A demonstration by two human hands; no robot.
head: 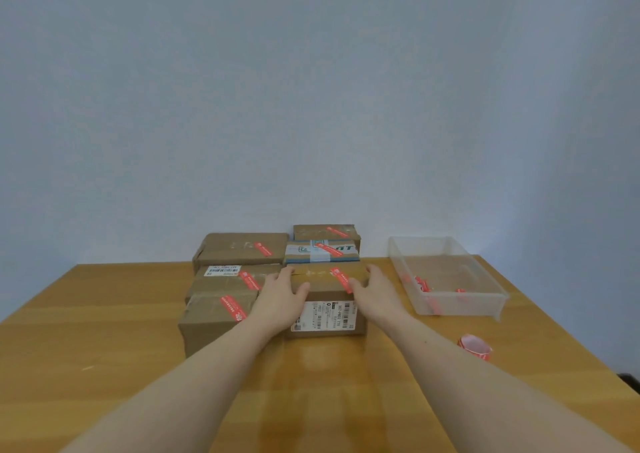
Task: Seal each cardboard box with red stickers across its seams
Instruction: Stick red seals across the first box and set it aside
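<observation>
A cardboard box [327, 291] with a white shipping label on its near face stands at the table's middle, a red sticker [341, 278] across its top seam. My left hand [282, 295] grips its left side, thumb over the top edge. My right hand [375, 291] grips its right side the same way. Several other cardboard boxes [221, 309] sit to the left and behind, each with a red sticker. A roll of red stickers [475, 346] lies on the table to the right.
A clear plastic bin [460, 305] holding a few red scraps stands at the right rear of the wooden table [104, 314]. A plain wall rises behind the boxes. The table's right edge runs close past the roll.
</observation>
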